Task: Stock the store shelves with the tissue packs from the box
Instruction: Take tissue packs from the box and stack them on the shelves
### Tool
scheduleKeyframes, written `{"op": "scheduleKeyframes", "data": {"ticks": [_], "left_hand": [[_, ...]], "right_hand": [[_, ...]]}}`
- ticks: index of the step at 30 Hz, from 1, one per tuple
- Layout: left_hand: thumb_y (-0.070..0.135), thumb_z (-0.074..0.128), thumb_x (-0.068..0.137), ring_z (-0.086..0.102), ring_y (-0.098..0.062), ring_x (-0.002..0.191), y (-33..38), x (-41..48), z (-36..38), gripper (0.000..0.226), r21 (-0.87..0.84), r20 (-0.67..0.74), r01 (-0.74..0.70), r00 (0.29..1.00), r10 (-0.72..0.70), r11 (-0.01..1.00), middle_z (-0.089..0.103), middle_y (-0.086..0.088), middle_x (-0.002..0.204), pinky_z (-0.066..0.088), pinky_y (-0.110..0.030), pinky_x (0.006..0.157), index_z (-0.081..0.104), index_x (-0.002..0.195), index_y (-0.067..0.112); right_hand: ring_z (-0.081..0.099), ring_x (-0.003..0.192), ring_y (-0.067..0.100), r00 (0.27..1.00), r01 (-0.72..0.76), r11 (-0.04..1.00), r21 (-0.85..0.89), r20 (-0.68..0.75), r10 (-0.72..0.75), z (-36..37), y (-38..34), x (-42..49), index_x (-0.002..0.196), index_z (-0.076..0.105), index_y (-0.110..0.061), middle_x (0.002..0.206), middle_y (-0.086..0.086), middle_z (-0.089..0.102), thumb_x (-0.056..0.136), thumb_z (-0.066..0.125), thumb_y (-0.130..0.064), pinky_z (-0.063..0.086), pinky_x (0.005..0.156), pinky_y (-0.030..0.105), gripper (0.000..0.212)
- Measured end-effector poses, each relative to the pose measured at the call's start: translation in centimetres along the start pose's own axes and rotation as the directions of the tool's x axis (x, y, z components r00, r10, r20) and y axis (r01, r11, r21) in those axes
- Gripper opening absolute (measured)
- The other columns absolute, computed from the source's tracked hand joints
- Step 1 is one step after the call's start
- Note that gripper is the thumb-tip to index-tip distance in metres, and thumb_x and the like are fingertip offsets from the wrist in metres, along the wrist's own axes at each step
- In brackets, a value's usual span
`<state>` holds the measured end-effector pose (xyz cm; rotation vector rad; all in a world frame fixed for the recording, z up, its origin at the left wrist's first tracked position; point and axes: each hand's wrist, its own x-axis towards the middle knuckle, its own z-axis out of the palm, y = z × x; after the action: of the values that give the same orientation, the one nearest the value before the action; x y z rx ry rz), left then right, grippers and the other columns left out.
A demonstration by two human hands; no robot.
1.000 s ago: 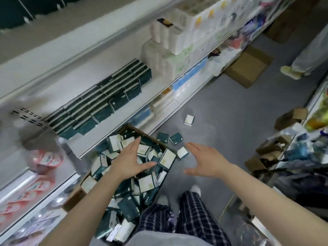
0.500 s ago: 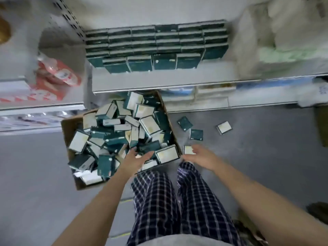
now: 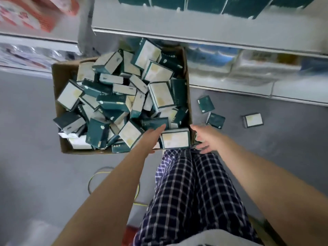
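Note:
A cardboard box (image 3: 56, 80) on the floor is heaped with several dark green and white tissue packs (image 3: 124, 96). One white-faced pack (image 3: 175, 139) lies at the box's near right corner. My left hand (image 3: 150, 137) reaches in with straight fingers just left of that pack. My right hand (image 3: 204, 137) is spread, fingers relaxed, at the box's right corner beside the same pack. Neither hand holds anything. More green packs (image 3: 230, 4) stand in a row on the shelf (image 3: 195, 29) above the box.
Three loose packs (image 3: 205, 104) (image 3: 215, 120) (image 3: 253, 120) lie on the grey floor right of the box. Lower shelves hold wrapped white goods (image 3: 257, 66); red packages (image 3: 35, 13) sit top left. A yellow cable (image 3: 92, 176) curls on the floor. My checked trousers (image 3: 191, 192) are below.
My view tipped down from along the aisle to straight over the box. Both hands lowered toward the white-faced pack at the box's near right corner.

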<state>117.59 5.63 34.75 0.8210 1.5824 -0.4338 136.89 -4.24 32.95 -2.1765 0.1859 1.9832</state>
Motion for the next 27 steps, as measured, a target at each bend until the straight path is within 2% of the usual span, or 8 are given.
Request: {"op": "scheduleKeyframes", "data": {"ticks": [6, 8, 12, 14, 17, 20, 23, 27], "left_hand": [[0.072, 0.056, 0.089, 0.053, -0.027, 0.113, -0.2, 2.6, 2.5, 0.078, -0.025, 0.048, 0.128, 0.991, -0.127, 0.991, 0.047, -0.007, 0.143, 0.052, -0.048, 0.099, 0.043, 0.148, 0.022], [0.069, 0.054, 0.092, 0.053, -0.029, 0.113, 0.3, 2.8, 2.9, 0.077, -0.018, 0.056, 0.138, 0.989, -0.137, 0.990, 0.047, -0.007, 0.134, 0.053, -0.047, 0.098, 0.041, 0.149, 0.019], [0.064, 0.050, 0.097, 0.057, -0.035, 0.120, 1.4, 1.9, 2.8, 0.076, -0.048, -0.005, 0.140, 0.990, -0.140, 0.989, 0.046, -0.012, 0.145, 0.055, -0.050, 0.097, 0.035, 0.153, 0.016], [0.062, 0.050, 0.098, 0.062, -0.034, 0.112, 1.8, 0.9, 2.4, 0.071, -0.122, -0.041, 0.136, 0.989, -0.142, 0.983, 0.051, -0.009, 0.127, 0.057, -0.050, 0.093, 0.038, 0.150, 0.015], [0.060, 0.054, 0.097, 0.068, -0.030, 0.095, 2.4, -1.7, 1.5, 0.058, -0.261, -0.061, 0.097, 0.991, -0.117, 0.960, 0.056, -0.002, 0.103, 0.061, -0.045, 0.078, 0.052, 0.130, 0.011], [0.055, 0.063, 0.094, 0.071, -0.028, 0.085, 2.9, -5.0, 0.5, 0.053, -0.274, -0.084, 0.035, 0.995, -0.061, 0.961, 0.062, -0.006, 0.101, 0.063, -0.041, 0.069, 0.061, 0.117, 0.008], [0.042, 0.073, 0.092, 0.072, -0.030, 0.091, 3.2, -8.5, -0.5, 0.040, -0.293, -0.104, -0.040, 0.995, 0.010, 0.955, 0.068, -0.010, 0.110, 0.064, -0.041, 0.072, 0.065, 0.114, 0.010], [0.029, 0.079, 0.088, 0.068, -0.027, 0.094, 4.3, -14.5, -2.7, 0.026, -0.371, -0.110, -0.142, 0.988, 0.109, 0.918, 0.067, -0.009, 0.106, 0.063, -0.042, 0.080, 0.064, 0.103, 0.015]], "right_hand": [[0.068, 0.087, 0.035, 0.999, -0.026, 1.000, 0.010, 0.045, 0.026, 2.1, -0.2, 3.1, 0.153, 0.030, -0.017, 0.149, 0.016, 0.042, 0.095, 0.054, -0.058, 0.060, 0.067, 0.046, 0.075], [0.069, 0.083, 0.036, 0.999, -0.032, 0.999, 0.040, 0.035, 0.031, 2.4, -0.5, 3.5, 0.151, 0.034, -0.015, 0.147, 0.018, 0.044, 0.095, 0.055, -0.057, 0.060, 0.072, 0.049, 0.074], [0.070, 0.081, 0.036, 1.000, -0.027, 0.996, 0.086, 0.000, 0.027, 2.3, -1.3, 2.8, 0.142, 0.045, -0.010, 0.137, 0.022, 0.053, 0.094, 0.057, -0.056, 0.059, 0.066, 0.048, 0.068], [0.070, 0.078, 0.035, 1.000, -0.025, 0.988, 0.156, 0.000, 0.026, 2.0, -1.5, 1.4, 0.134, 0.051, -0.009, 0.134, 0.021, 0.056, 0.095, 0.059, -0.053, 0.059, 0.061, 0.044, 0.059], [0.072, 0.074, 0.033, 0.998, 0.003, 0.977, 0.215, -0.059, 0.010, 1.4, -1.5, -1.9, 0.128, 0.054, -0.010, 0.135, 0.018, 0.055, 0.092, 0.066, -0.047, 0.060, 0.058, 0.042, 0.053], [0.072, 0.065, 0.029, 0.994, 0.044, 0.974, 0.221, -0.110, -0.020, 0.9, -1.6, -5.8, 0.123, 0.056, -0.009, 0.130, 0.017, 0.057, 0.087, 0.073, -0.043, 0.060, 0.052, 0.038, 0.052], [0.072, 0.064, 0.028, 0.987, 0.110, 0.962, 0.251, -0.146, -0.075, 0.4, -1.9, -10.2, 0.121, 0.055, -0.010, 0.113, 0.014, 0.064, 0.083, 0.080, -0.035, 0.062, 0.053, 0.037, 0.051], [0.070, 0.079, 0.027, 0.965, 0.246, 0.922, 0.300, -0.166, -0.204, -0.2, -2.9, -17.0, 0.101, 0.065, -0.010, 0.102, 0.017, 0.068, 0.081, 0.083, -0.025, 0.061, 0.056, 0.033, 0.031]]}}
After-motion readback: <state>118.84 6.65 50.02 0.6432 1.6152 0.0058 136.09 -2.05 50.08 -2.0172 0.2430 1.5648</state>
